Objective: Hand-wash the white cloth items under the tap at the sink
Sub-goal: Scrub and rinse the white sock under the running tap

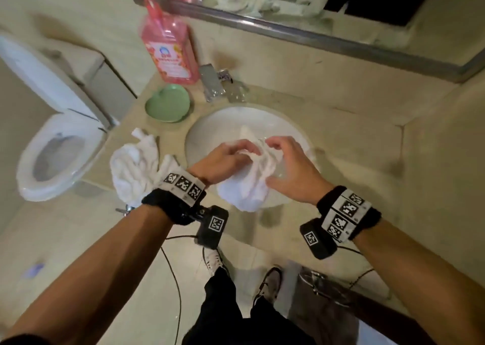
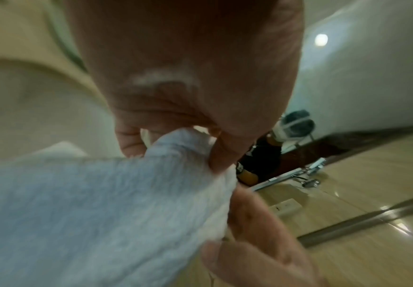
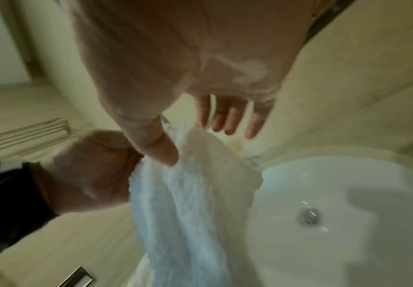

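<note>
Two hands: left hand (image 1: 223, 161), right hand (image 1: 288, 171). White cloth items: one over the sink (image 1: 210, 124), a second white bundle (image 1: 133, 171) on the counter. One pink bottle (image 1: 169, 48), one green heart dish (image 1: 168, 103), one tap (image 1: 212, 82), one toilet (image 1: 57, 145).

Left hand (image 1: 223, 161) fingertips hidden in cloth (image 1: 249, 187); bottle (image 1: 169, 45) label too blurred to read; toilet (image 1: 52, 135) cut by left edge.
</note>
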